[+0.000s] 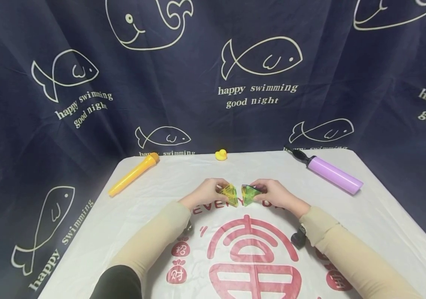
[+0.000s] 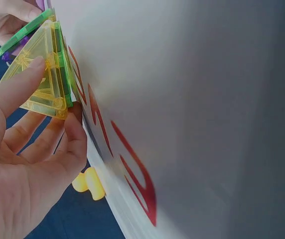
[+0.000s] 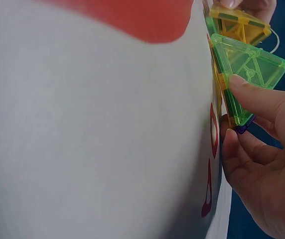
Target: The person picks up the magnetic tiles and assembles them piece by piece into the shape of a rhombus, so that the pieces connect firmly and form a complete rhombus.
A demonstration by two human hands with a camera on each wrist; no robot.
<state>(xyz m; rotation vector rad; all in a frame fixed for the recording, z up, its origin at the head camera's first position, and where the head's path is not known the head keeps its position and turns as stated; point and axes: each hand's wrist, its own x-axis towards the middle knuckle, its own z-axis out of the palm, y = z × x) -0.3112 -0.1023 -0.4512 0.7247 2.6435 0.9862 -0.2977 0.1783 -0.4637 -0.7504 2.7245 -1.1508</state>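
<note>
My left hand (image 1: pixel 210 191) pinches a see-through magnetic-tile piece (image 1: pixel 230 195) with a yellow triangle outward. In the left wrist view the thumb presses this yellow triangle (image 2: pixel 47 46), and a green edge shows behind it. Opposite, my right hand (image 1: pixel 275 192) grips a second such piece (image 1: pixel 249 193) by its outer side. Its green triangle (image 3: pixel 249 62) faces the right wrist camera, with yellow along the lower edge and a bit of purple at a corner. A narrow gap parts the two pieces in the head view. Both are held close over the white tabletop.
Along the far edge of the white table (image 1: pixel 153 257) stands a small yellow duck (image 1: pixel 220 155). An orange stick-like thing with a rounded head (image 1: pixel 133 175) lies at left, a purple hand pump (image 1: pixel 334 174) at right. A dark fish-print curtain (image 1: pixel 198 91) hangs behind.
</note>
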